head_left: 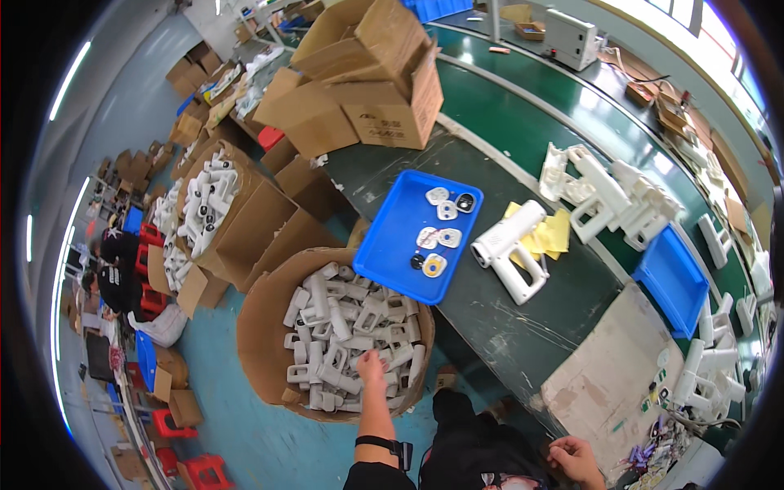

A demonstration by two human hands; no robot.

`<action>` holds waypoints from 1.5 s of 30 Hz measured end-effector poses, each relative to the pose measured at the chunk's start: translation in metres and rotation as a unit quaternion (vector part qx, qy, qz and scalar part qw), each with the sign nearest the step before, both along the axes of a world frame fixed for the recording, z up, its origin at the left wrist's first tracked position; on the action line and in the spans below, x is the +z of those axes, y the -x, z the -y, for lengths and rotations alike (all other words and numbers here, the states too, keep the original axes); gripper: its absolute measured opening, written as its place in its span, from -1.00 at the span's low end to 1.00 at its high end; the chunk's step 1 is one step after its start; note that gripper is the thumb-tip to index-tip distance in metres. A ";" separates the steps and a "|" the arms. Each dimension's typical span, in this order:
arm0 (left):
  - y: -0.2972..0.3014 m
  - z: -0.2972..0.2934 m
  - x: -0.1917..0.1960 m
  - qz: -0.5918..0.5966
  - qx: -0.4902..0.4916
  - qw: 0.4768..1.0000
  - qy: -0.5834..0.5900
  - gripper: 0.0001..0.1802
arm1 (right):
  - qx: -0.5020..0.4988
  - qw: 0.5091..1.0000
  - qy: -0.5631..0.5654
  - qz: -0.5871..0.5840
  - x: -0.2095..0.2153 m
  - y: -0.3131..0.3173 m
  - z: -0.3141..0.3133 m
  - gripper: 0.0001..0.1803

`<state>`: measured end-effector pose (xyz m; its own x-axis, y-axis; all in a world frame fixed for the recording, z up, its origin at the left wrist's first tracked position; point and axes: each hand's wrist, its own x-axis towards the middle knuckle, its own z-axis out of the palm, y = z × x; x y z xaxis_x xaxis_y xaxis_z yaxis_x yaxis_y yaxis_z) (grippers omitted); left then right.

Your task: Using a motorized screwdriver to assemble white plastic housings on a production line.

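Observation:
My left hand (371, 366) reaches down into a large round cardboard bin (273, 302) heaped with white gun-shaped plastic housings (331, 314). Its fingers are curled against the pile, and what they grip is hidden. By the near edge of the dark green table, my right hand (574, 459) hangs with loosely bent fingers apart, holding nothing visible. A blue tray (392, 245) juts over the bin's rim with several small white and black round parts on it. To its right, a white gun-shaped device (510, 245) lies beside yellow paper sheets (551, 233).
Open cardboard boxes (384, 114) stand at the table's far end. More white housings (608, 192) and a second blue tray (674, 273) lie along the right. A flattened cardboard sheet (608, 359) covers the near tabletop. Another carton of white parts (212, 196) stands left; red stools (204, 472) line the floor.

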<state>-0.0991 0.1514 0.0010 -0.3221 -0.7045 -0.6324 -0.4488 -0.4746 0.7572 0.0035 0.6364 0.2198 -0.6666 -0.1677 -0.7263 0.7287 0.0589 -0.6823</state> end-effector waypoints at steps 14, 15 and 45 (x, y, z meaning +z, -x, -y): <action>0.098 0.284 -0.215 0.145 0.047 0.986 0.062 -0.38 | 0.105 0.889 -0.445 0.038 -0.091 0.083 0.090 -0.72; 0.068 0.338 -0.230 0.129 0.071 0.982 0.120 -0.23 | 0.125 0.889 -0.439 0.043 -0.095 0.097 0.100 -0.71; 0.089 0.009 0.311 -0.374 -0.435 0.737 0.358 -0.44 | -0.009 0.896 -0.406 -0.177 -0.039 0.056 0.065 -0.68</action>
